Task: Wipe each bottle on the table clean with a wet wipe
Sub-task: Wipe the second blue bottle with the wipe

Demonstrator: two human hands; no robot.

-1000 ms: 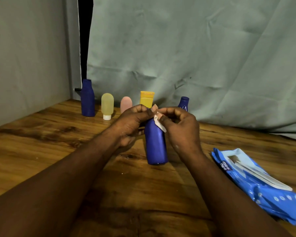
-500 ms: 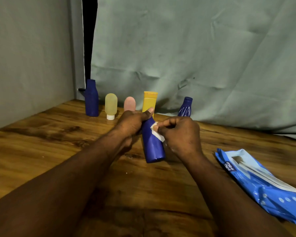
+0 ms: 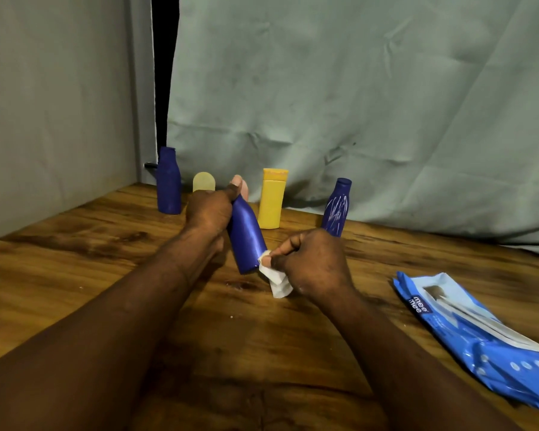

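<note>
My left hand [image 3: 208,213] grips the neck end of a blue bottle [image 3: 247,237] and holds it tilted, its base toward me. My right hand [image 3: 311,262] pinches a white wet wipe [image 3: 276,279] against the bottle's base. Along the back of the wooden table [image 3: 75,259] stand a dark blue bottle [image 3: 168,181], a pale yellow bottle [image 3: 204,181] mostly behind my left hand, a yellow bottle [image 3: 272,200] and a small blue bottle [image 3: 336,208] with white streaks. A pink bottle is almost fully hidden behind my left thumb.
A blue wet-wipe pack [image 3: 479,340] lies at the right, its flap open. A grey-green cloth backdrop [image 3: 355,104] hangs behind the table and a plain wall [image 3: 53,104] closes the left side.
The wipe has slid from the bottle's shoulder down to its base. The bottle went from upright to tilted, with my left hand holding its top.
</note>
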